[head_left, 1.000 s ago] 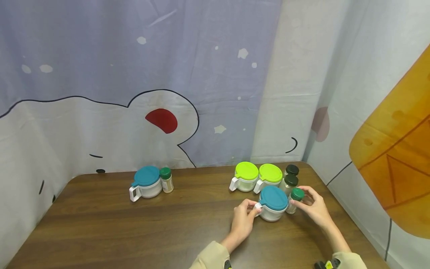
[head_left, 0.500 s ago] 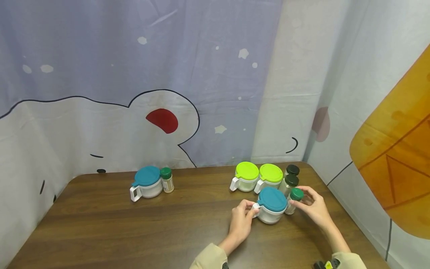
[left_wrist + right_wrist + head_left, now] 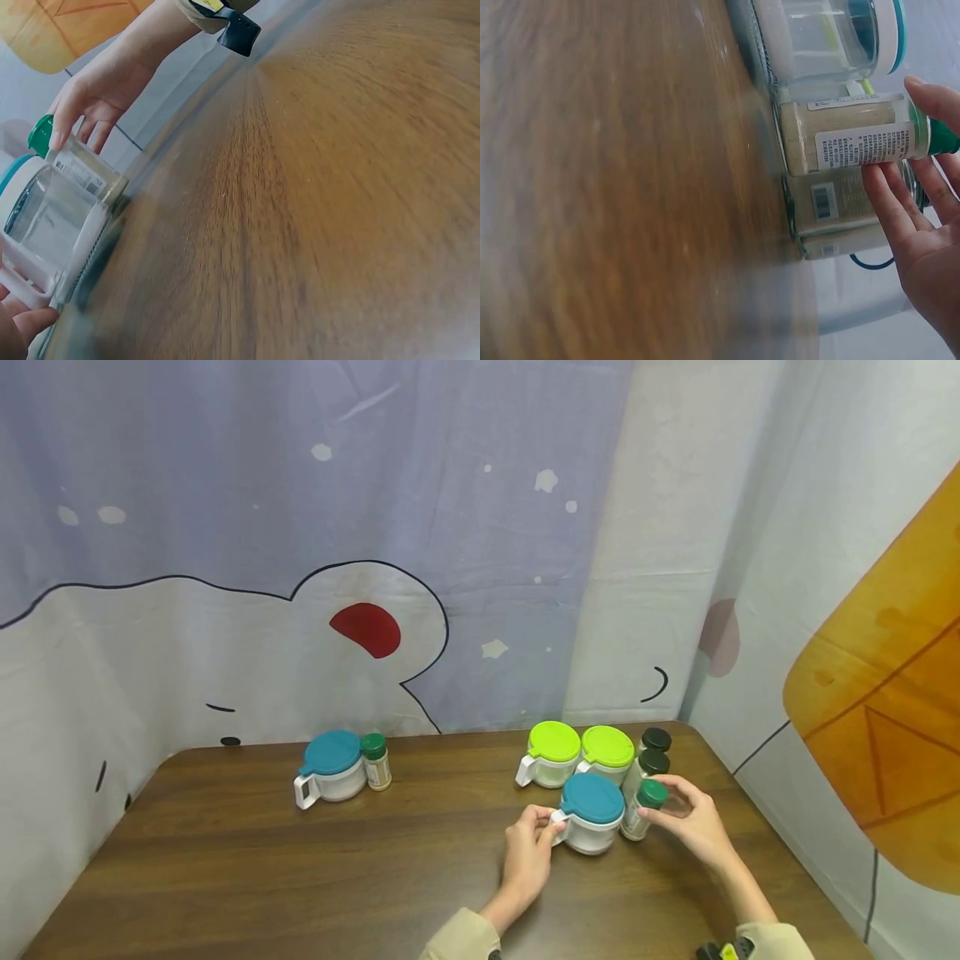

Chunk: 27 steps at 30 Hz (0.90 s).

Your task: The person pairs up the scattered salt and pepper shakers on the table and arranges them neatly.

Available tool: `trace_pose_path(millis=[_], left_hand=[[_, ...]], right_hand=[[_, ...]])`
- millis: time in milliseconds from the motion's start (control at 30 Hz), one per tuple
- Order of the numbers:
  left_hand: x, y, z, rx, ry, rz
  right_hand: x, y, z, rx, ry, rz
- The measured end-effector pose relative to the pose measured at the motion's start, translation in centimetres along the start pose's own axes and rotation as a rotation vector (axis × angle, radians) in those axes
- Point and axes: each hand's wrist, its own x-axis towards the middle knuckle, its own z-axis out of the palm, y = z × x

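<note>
My left hand (image 3: pixel 527 853) pinches the white handle of a clear seasoning jar (image 3: pixel 592 837) with a blue lid, at the right of the table. Beside the jar, my right hand (image 3: pixel 699 827) holds a spice bottle (image 3: pixel 636 822) near its green cap, thumb on one side and fingers on the other. Tan powder and a white label show on this bottle (image 3: pixel 855 139) in the right wrist view. In the left wrist view the blue-lidded jar (image 3: pixel 56 217) stands upright, right up against the bottle, both low at the tabletop.
Behind the held jar stand two lime-lidded seasoning jars (image 3: pixel 553 743), with two black-capped spice bottles (image 3: pixel 654 763) to their right. Farther left are another blue-lidded jar (image 3: pixel 333 756) and a green-capped bottle (image 3: pixel 377 764). A printed curtain (image 3: pixel 487 568) hangs behind the table (image 3: pixel 300 868).
The blue-lidded jar and the green-capped spice bottle have shifted a little to the left, with both hands keeping hold. The other jars and bottles stay where they were.
</note>
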Motion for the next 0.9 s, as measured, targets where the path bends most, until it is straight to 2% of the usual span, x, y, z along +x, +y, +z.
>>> trace_pose_path(millis=[333, 767, 900], left_hand=[[0.0, 0.0, -1.4, 0.001, 0.017, -0.002], [0.0, 0.2, -3.5, 0.024, 0.048, 0.002], [0.0, 0.3, -3.9, 0.021, 0.057, -0.019]], right_hand=[[0.5, -0.8, 1.2, -0.010, -0.020, -0.075], [0.9, -1.7, 2.5, -0.061, -0.045, -0.041], [1.0, -1.9, 3.0, -0.034, -0.059, -0.040]])
